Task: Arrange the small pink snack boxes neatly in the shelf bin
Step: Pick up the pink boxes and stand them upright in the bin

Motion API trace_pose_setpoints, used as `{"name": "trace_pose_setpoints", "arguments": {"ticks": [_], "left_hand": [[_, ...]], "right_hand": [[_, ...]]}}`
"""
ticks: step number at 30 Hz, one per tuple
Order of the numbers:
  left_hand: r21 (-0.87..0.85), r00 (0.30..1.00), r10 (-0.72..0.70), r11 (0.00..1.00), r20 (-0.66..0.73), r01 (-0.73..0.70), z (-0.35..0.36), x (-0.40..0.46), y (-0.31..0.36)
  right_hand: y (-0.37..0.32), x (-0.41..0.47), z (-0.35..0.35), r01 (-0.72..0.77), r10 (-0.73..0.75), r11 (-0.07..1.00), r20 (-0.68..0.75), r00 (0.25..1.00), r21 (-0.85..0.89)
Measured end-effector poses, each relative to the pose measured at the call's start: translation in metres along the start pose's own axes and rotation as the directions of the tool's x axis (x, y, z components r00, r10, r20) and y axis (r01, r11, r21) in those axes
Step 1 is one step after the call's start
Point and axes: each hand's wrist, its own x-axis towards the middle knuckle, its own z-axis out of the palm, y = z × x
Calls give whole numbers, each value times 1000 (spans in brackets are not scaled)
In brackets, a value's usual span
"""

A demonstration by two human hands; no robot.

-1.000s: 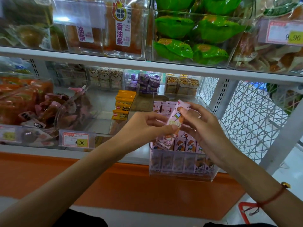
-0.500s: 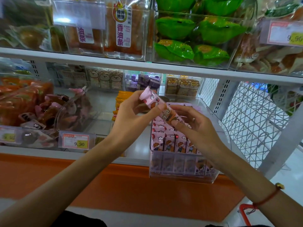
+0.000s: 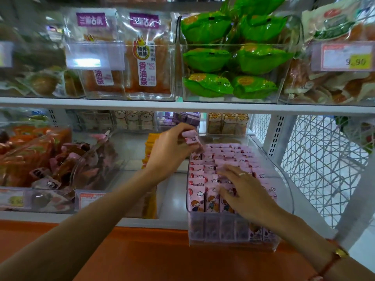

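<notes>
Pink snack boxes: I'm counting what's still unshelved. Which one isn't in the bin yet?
The pink box pinched in the left hand, held above the clear bin's back left corner. All the others stand in rows inside it, under the right hand.

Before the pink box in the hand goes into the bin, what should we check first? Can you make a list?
1. Left hand grips the pink box firmly: ok.
2. Box is above the clear bin, near its back left corner: ok.
3. Right hand rests on the rows of pink boxes in the bin, steadying them: ok.
4. An open slot for the box: cannot tell.
5. Rows stand straight: ok at the front, blurred under the right hand.
</notes>
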Motion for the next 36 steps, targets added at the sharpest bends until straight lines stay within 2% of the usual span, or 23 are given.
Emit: {"name": "trace_pose_setpoints", "arguments": {"ticks": [4, 7, 9, 11, 14, 17, 20, 25, 28, 31, 34, 36], "left_hand": [[395, 977, -57, 918, 207, -30, 7, 31, -7], [517, 913, -198, 856, 358, -18, 15, 49, -7], [550, 873, -283, 835, 397, 20, 20, 53, -10], [530, 888, -298, 845, 351, 74, 21, 51, -11], [467, 941, -275, 870, 198, 156, 13, 30, -4], [284, 962, -262, 930, 71, 233, 3, -9, 5], [132, 943, -317, 944, 107, 302, 0, -51, 18], [-62, 915, -371, 921, 157, 384, 3, -83, 23], [-132, 912, -377, 908, 161, 398, 2, -87, 22], [-148, 916, -360, 911, 175, 386, 0, -87, 20], [-153, 914, -365, 907, 177, 391, -2, -86, 17], [-165, 915, -365, 905, 174, 392, -2, -86, 16]], "right_hand": [[4, 1, 3, -10, 10, 1000, 16, 1000, 0], [5, 2, 4, 3, -3, 1000, 8, 1000, 6], [5, 1, 4, 5, -5, 1000, 7, 1000, 4], [5, 1, 3, 6, -6, 1000, 14, 1000, 6], [2, 2, -1, 6, -6, 1000, 30, 1000, 11], [-6, 15, -10, 37, -32, 995, -64, 997, 89], [-16, 47, -16, 86, -79, 993, -92, 993, 83], [-16, 101, -1, 24, -7, 997, 217, 976, -74], [-13, 119, 6, 26, 29, 984, 303, 953, -176], [-14, 125, 2, 40, 18, 983, 310, 951, -178], [-13, 121, -1, 91, -87, 996, 192, 978, -10], [-14, 119, -2, 89, -101, 992, 141, 985, 91]]}}
